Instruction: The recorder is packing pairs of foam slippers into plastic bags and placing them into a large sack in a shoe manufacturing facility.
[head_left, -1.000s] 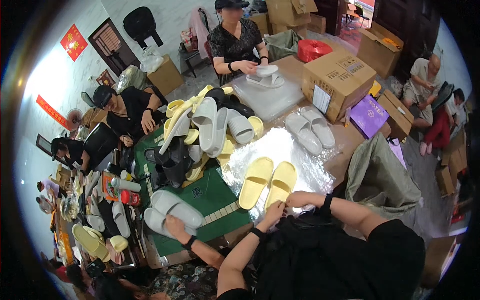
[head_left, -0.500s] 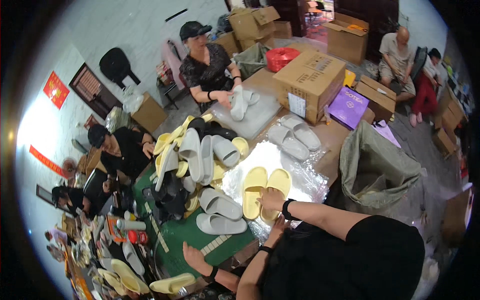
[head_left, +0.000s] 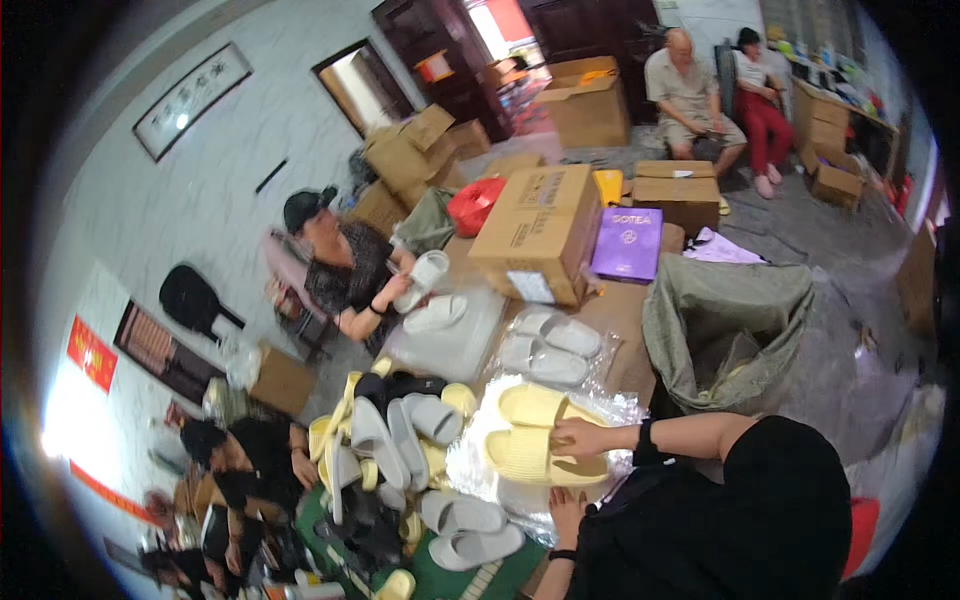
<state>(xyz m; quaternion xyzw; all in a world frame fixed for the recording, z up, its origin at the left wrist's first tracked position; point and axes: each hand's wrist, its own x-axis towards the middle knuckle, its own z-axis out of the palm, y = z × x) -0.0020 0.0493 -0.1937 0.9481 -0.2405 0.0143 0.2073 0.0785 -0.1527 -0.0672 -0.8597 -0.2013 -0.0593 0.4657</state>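
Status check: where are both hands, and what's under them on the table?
Right hand flat on the yellow slippers, not gripping. Left hand open, touching the clear plastic bags. Grey slippers beside the left hand, heaped slippers beyond.

A single head-worn fisheye view looks steeply down and forward from above the wearer's black-clad torso. The worktable lies close below; the room's far doorway and walls curve toward the rim.
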